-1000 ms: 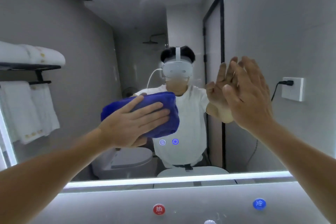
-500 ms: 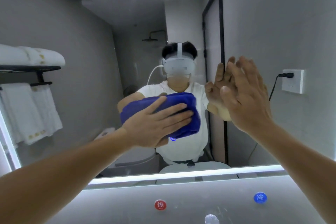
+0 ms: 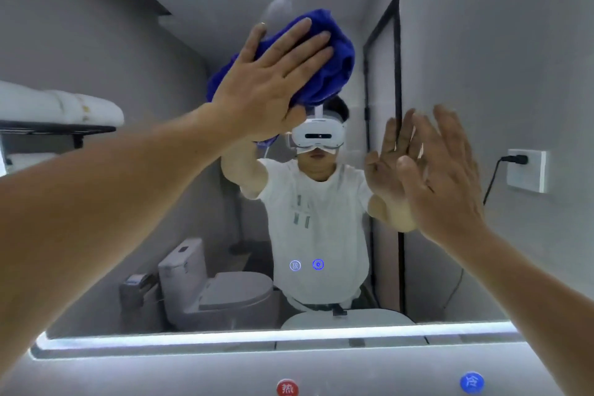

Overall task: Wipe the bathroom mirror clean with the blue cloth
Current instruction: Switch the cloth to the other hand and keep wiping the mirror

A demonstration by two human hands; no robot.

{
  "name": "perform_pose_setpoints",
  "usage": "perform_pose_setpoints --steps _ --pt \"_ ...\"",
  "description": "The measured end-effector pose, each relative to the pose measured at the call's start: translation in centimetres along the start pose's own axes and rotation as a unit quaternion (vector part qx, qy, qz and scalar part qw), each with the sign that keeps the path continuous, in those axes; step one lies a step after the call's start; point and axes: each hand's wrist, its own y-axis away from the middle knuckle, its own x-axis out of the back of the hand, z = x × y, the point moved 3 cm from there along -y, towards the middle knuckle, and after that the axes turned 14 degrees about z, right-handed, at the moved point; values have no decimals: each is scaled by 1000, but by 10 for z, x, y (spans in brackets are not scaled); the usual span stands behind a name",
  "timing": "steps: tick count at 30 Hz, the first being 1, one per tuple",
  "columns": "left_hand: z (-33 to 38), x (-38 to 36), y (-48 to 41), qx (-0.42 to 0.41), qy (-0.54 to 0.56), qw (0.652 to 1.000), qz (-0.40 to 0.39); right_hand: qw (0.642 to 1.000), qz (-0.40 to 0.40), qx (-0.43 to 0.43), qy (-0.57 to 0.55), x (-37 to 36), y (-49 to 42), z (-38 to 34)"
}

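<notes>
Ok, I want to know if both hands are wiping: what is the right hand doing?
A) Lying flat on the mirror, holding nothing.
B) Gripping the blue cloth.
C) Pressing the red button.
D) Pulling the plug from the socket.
A: the right hand lies open, straight fingers against the mirror meeting their reflection, while the left hand presses the blue cloth to the glass higher up.

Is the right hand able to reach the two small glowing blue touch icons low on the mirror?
Probably yes: the right hand rests flat on the wall mirror, above and right of the glowing blue touch icons; only bare glass lies between.
</notes>
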Motion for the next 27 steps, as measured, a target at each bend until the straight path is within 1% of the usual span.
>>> perform_pose_setpoints --steps 1,3,4,5,8,11,14,16,19,21,23,25,27 --pt "1 1 0 58 -1 998 16 1000 -4 -2 -7 -4 -3 -5" --pt "20 3 10 183 -3 982 49 1000 -11 -3 -18 -10 -6 -15" --pt "31 4 21 218 -2 974 58 1000 -7 0 -22 -12 -8 -20" --pt "43 3 34 226 3 972 57 1000 -3 5 -23 -13 -8 -23" --pt "73 3 86 183 20 981 53 1000 5 18 -24 -11 -6 -26" --pt "90 6 117 142 21 989 37 1000 -14 10 -24 -9 0 -23" --pt "70 3 106 82 15 996 17 999 -22 22 -14 -9 3 -20" --pt "45 2 84 82 4 997 7 999 -11 38 -21 -11 -1 -19" --pt "-3 0 39 128 -11 992 -3 998 8 63 -24 -19 -10 -22" --pt "-43 -2 0 190 -14 982 -12 995 25 90 -25 -26 -21 -28" --pt "-76 1 -36 268 -3 963 -23 993 18 118 -20 -34 -32 -34" --pt "-87 0 -54 315 7 949 -17 987 12 159 15 -42 -43 -44" --pt "-80 0 -53 323 -3 946 9 984 43 171 10 -46 -58 -56"
